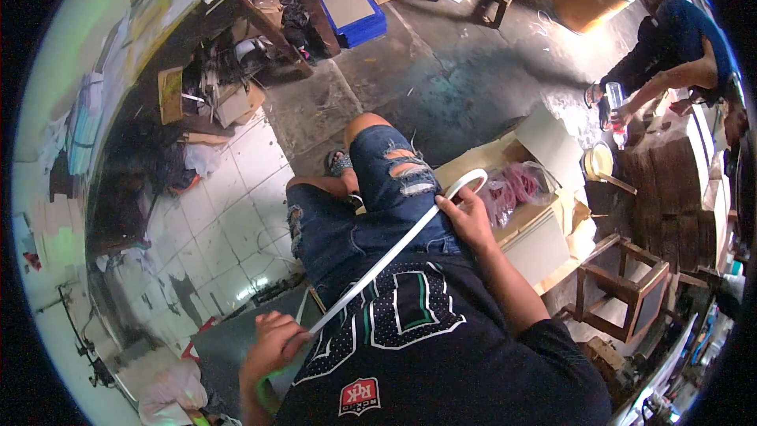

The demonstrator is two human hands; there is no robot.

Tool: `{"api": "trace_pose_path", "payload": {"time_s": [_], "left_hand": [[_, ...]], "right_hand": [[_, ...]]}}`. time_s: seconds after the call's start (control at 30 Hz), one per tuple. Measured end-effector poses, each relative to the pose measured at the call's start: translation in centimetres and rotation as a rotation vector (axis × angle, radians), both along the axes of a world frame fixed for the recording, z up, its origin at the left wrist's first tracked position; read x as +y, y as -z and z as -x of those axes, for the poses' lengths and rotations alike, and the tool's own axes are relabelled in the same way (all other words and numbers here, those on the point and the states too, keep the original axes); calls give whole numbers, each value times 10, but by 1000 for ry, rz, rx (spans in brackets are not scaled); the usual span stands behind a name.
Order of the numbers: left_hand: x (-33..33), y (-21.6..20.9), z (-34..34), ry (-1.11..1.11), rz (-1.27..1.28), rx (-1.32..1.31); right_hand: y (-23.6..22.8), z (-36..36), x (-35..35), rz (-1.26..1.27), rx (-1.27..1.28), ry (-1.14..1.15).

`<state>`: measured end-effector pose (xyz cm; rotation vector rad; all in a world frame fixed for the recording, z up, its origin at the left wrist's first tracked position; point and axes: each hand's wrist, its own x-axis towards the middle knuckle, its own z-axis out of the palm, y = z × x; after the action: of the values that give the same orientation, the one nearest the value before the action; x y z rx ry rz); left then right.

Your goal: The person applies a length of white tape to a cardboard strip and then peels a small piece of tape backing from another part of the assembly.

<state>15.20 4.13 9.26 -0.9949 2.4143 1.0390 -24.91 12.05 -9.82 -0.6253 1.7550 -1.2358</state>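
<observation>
A strip of white tape (388,259) is stretched slantwise across my lap and shirt. Its upper end runs to a roll of white tape (471,177), which my right hand (468,222) grips by its lower edge above my right thigh. At the lower left, my left hand (276,341) is closed with thumb and fingers pinching the other end of the strip. The roll's underside is partly hidden by my right fingers. Just right of that hand sits an open cardboard box (538,254) holding a clear plastic bag with pinkish-red cord-like material (516,187).
A small wooden stool (623,288) stands right of the box. Another person (682,71) crouches at the far right, one hand on a clear bottle (615,102), beside tall brown stacks (666,181). A blue stack (351,16) lies far off; a grey panel (236,351) is near my left hand.
</observation>
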Motion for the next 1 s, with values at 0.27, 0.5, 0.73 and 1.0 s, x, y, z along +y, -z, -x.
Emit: {"api": "trace_pose_path", "payload": {"time_s": [0.27, 0.5, 0.73, 1.0], "left_hand": [[6, -24, -18, -65, -45, -27], [9, -33, -27, -99, -29, -50], [3, -48, -49, -123, -18, -62], [3, -53, -61, -122, 0, -60]], "right_hand": [[-3, -2, -7, 15, -178, 63], [14, 1, -8, 23, -288, 121], [14, 2, -7, 3, -206, 114], [12, 2, -8, 46, -240, 118]]}}
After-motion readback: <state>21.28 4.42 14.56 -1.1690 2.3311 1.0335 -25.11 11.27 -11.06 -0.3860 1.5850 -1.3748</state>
